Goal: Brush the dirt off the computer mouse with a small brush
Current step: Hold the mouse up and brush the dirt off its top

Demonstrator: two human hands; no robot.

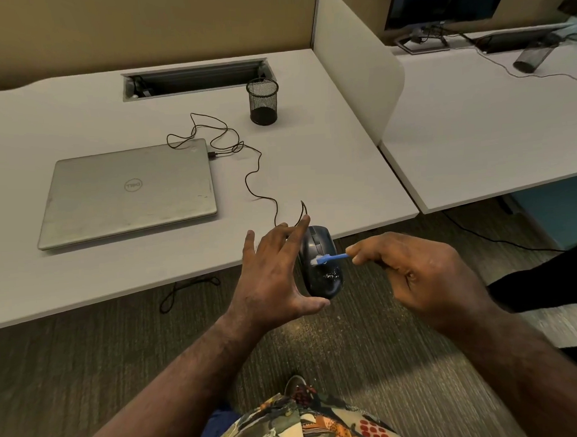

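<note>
A black wired computer mouse [321, 269] is held up just off the desk's front edge, with pale specks of dirt on its back half. My left hand [273, 277] grips it from the left, thumb under its near end and fingers behind its far side. My right hand [413, 272] pinches the blue handle of a small brush [331, 258]. The brush's white bristles touch the mouse's top near its left side. The mouse's black cable [256, 173] loops over the desk to a plug beside the laptop.
A shut silver laptop [129, 191] lies on the white desk [86, 277] to the left. A black mesh pen cup [262, 101] stands behind, near a cable slot [197, 78]. A white divider [357, 62] separates the neighbouring desk at the right. Carpet lies below.
</note>
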